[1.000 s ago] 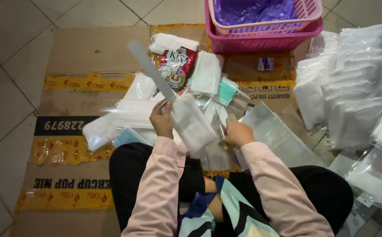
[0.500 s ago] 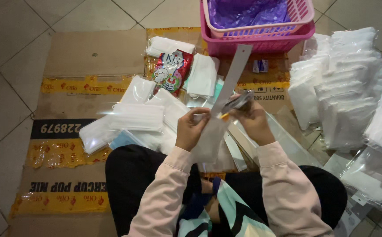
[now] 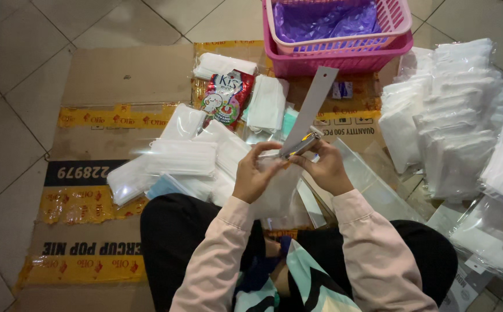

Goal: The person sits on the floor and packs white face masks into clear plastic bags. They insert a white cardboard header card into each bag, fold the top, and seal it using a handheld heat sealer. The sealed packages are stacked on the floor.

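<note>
— While seated over the flattened brown cardboard sheet (image 3: 124, 75), holding what in the head view?
— Left hand (image 3: 255, 172) closed on a clear plastic bag with white contents (image 3: 280, 188), fingertips pinching its top edge. Right hand (image 3: 323, 167) closed too, gripping a long flat grey strip (image 3: 315, 101) near its lower end.
— Strip lying which way?
— Slanting up toward one o'clock from the hands, upper end just short of the pink plastic basket (image 3: 344, 58). Lower end touching the bag's mouth, right between both hands.
— Around the hands?
— At nine o'clock, a loose heap of clear-wrapped white face masks (image 3: 182, 156). At eleven o'clock, a red printed snack pouch (image 3: 226, 98), beside a folded white mask stack (image 3: 267, 103). At twelve, the basket, nested with a second one and lined with purple plastic film (image 3: 320, 20). At three o'clock, well apart, a tall pile of packed white mask bags (image 3: 448, 115). At five o'clock, empty clear sleeves (image 3: 488, 237) on the floor.
— Bag resting anywhere?
— Hanging over the lap, held up off the cardboard.
</note>
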